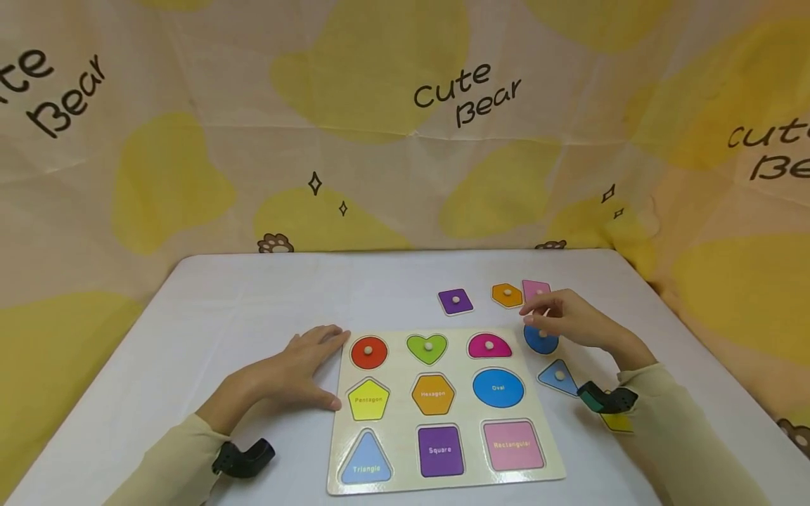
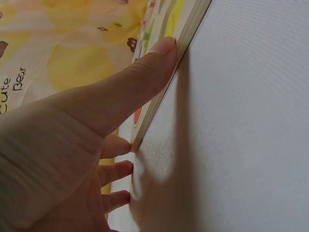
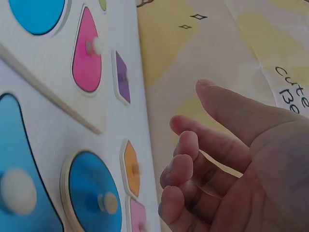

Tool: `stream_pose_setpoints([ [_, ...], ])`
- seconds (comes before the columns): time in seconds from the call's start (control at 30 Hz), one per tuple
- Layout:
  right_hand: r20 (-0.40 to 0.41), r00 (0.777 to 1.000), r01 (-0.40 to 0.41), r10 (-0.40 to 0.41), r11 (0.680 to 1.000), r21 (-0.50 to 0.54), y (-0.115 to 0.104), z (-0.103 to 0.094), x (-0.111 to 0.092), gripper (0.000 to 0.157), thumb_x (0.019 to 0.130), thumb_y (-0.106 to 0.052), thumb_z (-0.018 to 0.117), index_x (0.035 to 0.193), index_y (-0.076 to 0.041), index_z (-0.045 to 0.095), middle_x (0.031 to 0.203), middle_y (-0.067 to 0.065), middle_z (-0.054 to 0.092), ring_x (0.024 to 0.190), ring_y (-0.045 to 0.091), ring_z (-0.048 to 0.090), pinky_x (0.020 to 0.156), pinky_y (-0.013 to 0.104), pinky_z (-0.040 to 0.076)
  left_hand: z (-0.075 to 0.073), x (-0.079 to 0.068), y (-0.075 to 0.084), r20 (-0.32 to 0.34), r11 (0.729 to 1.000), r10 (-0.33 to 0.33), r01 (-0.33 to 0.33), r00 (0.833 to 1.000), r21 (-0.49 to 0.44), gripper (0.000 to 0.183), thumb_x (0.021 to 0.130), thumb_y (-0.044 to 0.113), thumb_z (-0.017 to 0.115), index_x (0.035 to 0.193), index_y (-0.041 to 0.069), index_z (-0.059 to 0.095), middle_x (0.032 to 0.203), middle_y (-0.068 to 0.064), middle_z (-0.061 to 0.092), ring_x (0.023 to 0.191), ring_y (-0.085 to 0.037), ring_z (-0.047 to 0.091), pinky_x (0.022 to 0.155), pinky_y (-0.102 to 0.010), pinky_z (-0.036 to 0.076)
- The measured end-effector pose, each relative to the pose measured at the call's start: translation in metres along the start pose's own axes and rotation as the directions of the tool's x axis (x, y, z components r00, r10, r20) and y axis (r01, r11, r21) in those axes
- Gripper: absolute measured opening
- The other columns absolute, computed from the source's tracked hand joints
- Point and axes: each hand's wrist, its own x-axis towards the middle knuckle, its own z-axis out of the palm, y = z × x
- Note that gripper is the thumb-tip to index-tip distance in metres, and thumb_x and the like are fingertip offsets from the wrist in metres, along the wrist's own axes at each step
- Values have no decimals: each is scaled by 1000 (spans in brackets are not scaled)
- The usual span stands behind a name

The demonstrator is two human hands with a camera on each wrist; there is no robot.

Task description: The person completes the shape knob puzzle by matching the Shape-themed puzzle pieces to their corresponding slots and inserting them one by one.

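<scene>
A cream puzzle board (image 1: 395,369) lies on the table with labelled coloured recesses. A red circle (image 1: 369,357), a green heart (image 1: 418,345) and a magenta half-circle (image 1: 496,349), each with a knob, sit in its top row. My left hand (image 1: 294,369) touches the board's left edge with thumb and a fingertip, fingers spread. Above the loose blue oval piece (image 1: 536,342) hovers my right hand (image 1: 572,320), its fingers loosely bent and nothing between them. In the right wrist view, the oval piece (image 3: 89,193) shows apart from the fingertips.
Behind the board lie a purple square (image 1: 452,302), an orange hexagon (image 1: 503,298) and a pink rectangle (image 1: 535,287), partly covered by the right hand. A light blue triangle (image 1: 555,383) lies right of the board. The right sleeve partly hides a yellow piece (image 1: 619,423). A printed curtain (image 1: 380,161) hangs behind.
</scene>
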Motion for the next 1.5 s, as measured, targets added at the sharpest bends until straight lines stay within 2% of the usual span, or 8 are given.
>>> stream_pose_setpoints([
  [0.1, -10, 1000, -14, 14, 1000, -8, 5, -5, -7, 29, 98, -19, 66, 118, 2, 69, 99, 16, 67, 75, 21, 59, 64, 26, 55, 1, 0, 1, 1, 1000, -7, 7, 1000, -7, 110, 71, 50, 88, 158, 10, 35, 162, -18, 32, 152, -42, 26, 121, -72, 15],
  [0.2, -22, 999, -30, 29, 999, -21, 12, -7, -14, 27, 98, -18, 67, 116, 1, 70, 95, 14, 66, 76, 21, 58, 64, 24, 54, 2, 1, 2, 4, 1000, -12, 12, 1000, -4, 109, 70, 50, 88, 157, 10, 36, 162, -18, 32, 152, -42, 26, 121, -72, 15],
  [0.5, -50, 998, -51, 49, 998, -40, 25, -6, -33, 29, 97, -18, 67, 118, 2, 70, 97, 12, 69, 83, 20, 59, 67, 22, 56, 3, 0, 4, 4, 1000, -30, 30, 1000, 5, 108, 70, 49, 88, 157, 12, 37, 162, -16, 33, 152, -41, 26, 121, -72, 16],
  [0.8, -55, 998, -38, 35, 997, -60, 41, -7, -54, 27, 97, -16, 66, 117, 2, 71, 94, 6, 67, 73, 10, 55, 60, 21, 54, 2, -2, 4, -2, 1000, -27, 27, 1000, 1, 108, 70, 49, 88, 157, 11, 37, 162, -17, 34, 151, -41, 26, 121, -72, 15],
  [1.1, -47, 999, -22, 19, 998, -53, 55, -10, -82, 26, 96, -13, 67, 116, 2, 70, 88, 1, 63, 65, 12, 56, 55, 21, 52, 1, -1, 4, 0, 1000, -25, 25, 1000, -1, 108, 70, 49, 88, 157, 11, 36, 162, -17, 33, 152, -41, 26, 121, -72, 15],
  [1.3, -3, 999, 51, -51, 999, 5, 67, -14, -97, 23, 93, -4, 67, 115, 5, 69, 82, -5, 59, 68, 11, 54, 55, 19, 48, 1, 1, 3, 6, 1000, -28, 28, 1000, -3, 108, 71, 48, 88, 157, 10, 35, 163, -17, 32, 152, -41, 25, 122, -72, 14],
  [1.4, 51, 996, 63, -67, 996, 70, 73, -16, -103, 22, 95, -1, 65, 115, 6, 69, 85, -6, 60, 73, 11, 54, 56, 20, 46, 1, 1, 3, 8, 1000, -31, 31, 999, -1, 108, 71, 49, 88, 157, 10, 35, 163, -17, 32, 152, -41, 25, 122, -71, 14],
  [1.5, 108, 992, 50, -65, 989, 137, 77, -17, -107, 21, 96, -1, 63, 115, 6, 70, 94, -10, 67, 80, 9, 56, 61, 18, 49, 0, 0, 3, 8, 999, -33, 33, 999, 0, 109, 70, 50, 88, 158, 11, 35, 163, -17, 32, 152, -42, 25, 122, -72, 15],
])
